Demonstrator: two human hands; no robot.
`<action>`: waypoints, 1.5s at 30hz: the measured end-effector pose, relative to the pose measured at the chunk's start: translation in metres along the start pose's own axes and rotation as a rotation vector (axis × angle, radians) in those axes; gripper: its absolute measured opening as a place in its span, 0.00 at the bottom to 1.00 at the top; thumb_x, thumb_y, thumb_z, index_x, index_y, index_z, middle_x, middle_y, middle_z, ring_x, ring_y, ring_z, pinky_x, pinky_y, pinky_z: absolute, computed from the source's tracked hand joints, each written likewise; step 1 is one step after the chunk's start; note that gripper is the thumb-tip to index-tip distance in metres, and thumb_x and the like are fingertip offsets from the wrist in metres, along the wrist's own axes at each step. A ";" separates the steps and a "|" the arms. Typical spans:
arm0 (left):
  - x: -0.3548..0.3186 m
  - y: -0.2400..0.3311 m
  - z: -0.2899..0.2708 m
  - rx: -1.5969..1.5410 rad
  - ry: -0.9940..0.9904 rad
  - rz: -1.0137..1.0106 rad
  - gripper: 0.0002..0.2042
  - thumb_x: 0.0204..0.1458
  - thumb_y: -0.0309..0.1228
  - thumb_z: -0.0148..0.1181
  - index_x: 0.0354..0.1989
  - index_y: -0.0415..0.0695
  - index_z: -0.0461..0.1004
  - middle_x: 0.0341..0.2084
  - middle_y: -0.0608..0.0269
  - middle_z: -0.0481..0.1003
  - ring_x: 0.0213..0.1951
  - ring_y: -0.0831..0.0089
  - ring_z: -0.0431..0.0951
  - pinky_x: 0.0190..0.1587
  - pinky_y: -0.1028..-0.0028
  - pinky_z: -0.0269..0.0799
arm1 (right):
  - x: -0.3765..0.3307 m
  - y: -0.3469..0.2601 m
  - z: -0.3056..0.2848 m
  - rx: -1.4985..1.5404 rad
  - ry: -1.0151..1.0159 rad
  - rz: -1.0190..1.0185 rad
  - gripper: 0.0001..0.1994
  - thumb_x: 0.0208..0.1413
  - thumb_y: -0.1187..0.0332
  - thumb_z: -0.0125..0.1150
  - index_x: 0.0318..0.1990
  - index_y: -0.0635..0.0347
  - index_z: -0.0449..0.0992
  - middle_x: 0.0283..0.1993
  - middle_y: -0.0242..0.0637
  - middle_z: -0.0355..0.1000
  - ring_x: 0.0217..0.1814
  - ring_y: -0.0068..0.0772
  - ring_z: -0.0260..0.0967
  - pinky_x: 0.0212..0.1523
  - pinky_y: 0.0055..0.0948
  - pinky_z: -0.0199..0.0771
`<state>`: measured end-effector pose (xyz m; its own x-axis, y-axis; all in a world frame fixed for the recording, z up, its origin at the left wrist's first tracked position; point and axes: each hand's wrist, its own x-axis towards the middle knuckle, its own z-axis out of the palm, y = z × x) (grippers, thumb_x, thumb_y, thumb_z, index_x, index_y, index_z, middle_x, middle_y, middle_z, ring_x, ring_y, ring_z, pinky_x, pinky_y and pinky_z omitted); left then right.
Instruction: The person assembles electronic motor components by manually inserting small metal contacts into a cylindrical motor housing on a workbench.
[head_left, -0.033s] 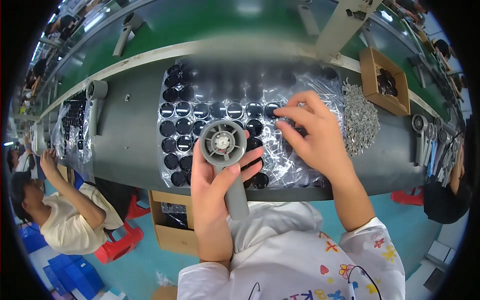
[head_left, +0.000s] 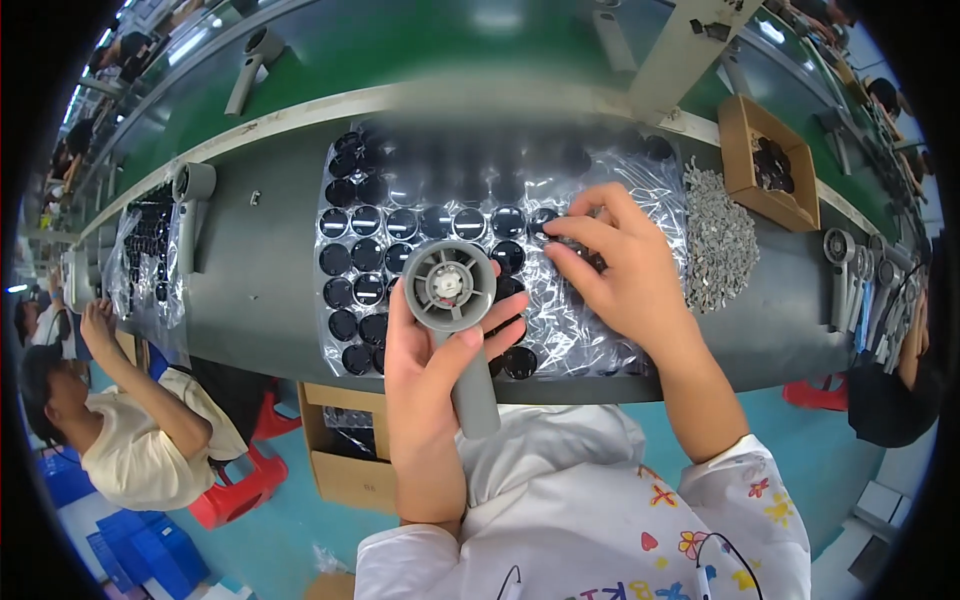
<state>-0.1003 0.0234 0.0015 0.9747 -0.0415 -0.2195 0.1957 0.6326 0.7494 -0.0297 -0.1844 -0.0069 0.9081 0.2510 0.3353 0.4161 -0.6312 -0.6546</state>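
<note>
In my left hand (head_left: 425,385) is a grey handheld fan body (head_left: 473,395), its round head facing up and its handle slanting toward me. Ribs and a small whitish hub show inside the open head. Fingers and thumb wrap around the neck below it. To its right, my right hand (head_left: 625,255) hovers low over the plastic-covered rows, thumb and fingertips slightly apart. Its index fingertip is at the edge of a glossy black round cap (head_left: 541,218), which still lies in its row. More black round caps (head_left: 334,258) lie on the clear plastic sheet (head_left: 575,340).
A heap of small grey parts (head_left: 720,240) lies right of the sheet, beside a cardboard box (head_left: 735,150) holding black pieces. Another fan body (head_left: 190,215) stands at left. Several more fan bodies (head_left: 885,290) lie at far right. A co-worker (head_left: 150,430) sits at left.
My right hand has shifted slightly left, bringing its fingertips closer to the black cap. My left hand and the fan body have barely moved.
</note>
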 end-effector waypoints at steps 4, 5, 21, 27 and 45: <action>0.005 -0.010 0.002 0.009 -0.015 -0.004 0.31 0.56 0.19 0.59 0.68 0.39 0.55 0.60 0.41 0.70 0.57 0.44 0.78 0.61 0.52 0.75 | 0.001 0.002 0.003 -0.097 0.032 -0.054 0.08 0.53 0.73 0.71 0.40 0.60 0.82 0.42 0.36 0.71 0.32 0.25 0.70 0.31 0.27 0.71; 0.005 -0.009 0.003 0.007 -0.007 0.016 0.31 0.55 0.19 0.58 0.68 0.39 0.55 0.59 0.42 0.71 0.57 0.44 0.78 0.62 0.52 0.74 | 0.005 -0.001 0.001 0.025 0.104 0.028 0.06 0.55 0.73 0.70 0.39 0.60 0.82 0.42 0.36 0.71 0.33 0.24 0.70 0.32 0.27 0.71; 0.009 -0.005 0.033 0.197 -0.031 0.067 0.31 0.56 0.16 0.58 0.67 0.39 0.52 0.59 0.46 0.68 0.56 0.47 0.79 0.45 0.62 0.88 | -0.011 0.008 -0.022 1.598 -0.081 0.581 0.15 0.66 0.70 0.55 0.57 0.65 0.72 0.52 0.51 0.76 0.41 0.38 0.79 0.40 0.33 0.82; 0.014 -0.015 0.040 0.202 -0.056 0.054 0.35 0.58 0.16 0.55 0.73 0.38 0.47 0.61 0.46 0.66 0.59 0.49 0.76 0.48 0.64 0.87 | -0.016 0.000 -0.016 1.278 0.088 0.405 0.17 0.60 0.81 0.60 0.57 0.70 0.73 0.53 0.45 0.76 0.45 0.34 0.78 0.46 0.31 0.82; 0.010 -0.023 0.055 0.144 0.004 0.005 0.38 0.54 0.26 0.61 0.73 0.36 0.51 0.60 0.44 0.69 0.55 0.49 0.79 0.40 0.67 0.88 | -0.017 -0.008 -0.011 0.727 0.136 0.007 0.16 0.60 0.81 0.61 0.55 0.66 0.81 0.48 0.47 0.80 0.38 0.31 0.83 0.36 0.24 0.84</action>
<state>-0.0890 -0.0343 0.0161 0.9754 -0.0354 -0.2174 0.2042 0.5151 0.8324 -0.0496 -0.1919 0.0004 0.9166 0.1257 0.3796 0.3796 0.0249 -0.9248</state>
